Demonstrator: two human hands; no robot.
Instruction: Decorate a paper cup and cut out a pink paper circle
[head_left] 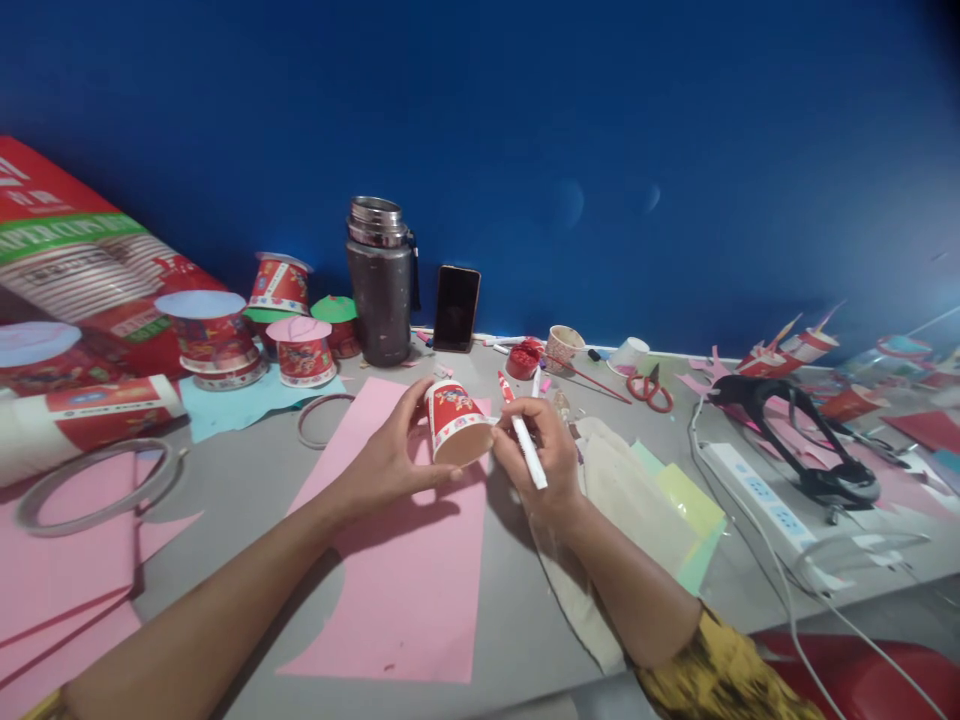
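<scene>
My left hand [390,455] grips a red patterned paper cup [455,420], tilted on its side with the open mouth towards me, above a pink sheet of paper [409,580]. My right hand [544,455] touches the cup's rim with its fingertips and holds a white marker with a red cap [523,440] between its fingers. Both hands hover just over the grey table [247,480].
Several decorated paper cups [214,335] stand at the back left beside a dark metal flask [380,285] and a phone [456,308]. Red scissors [651,390], a white power strip [765,495], a black stand [817,440], tape rings [90,490] and coloured paper lie around.
</scene>
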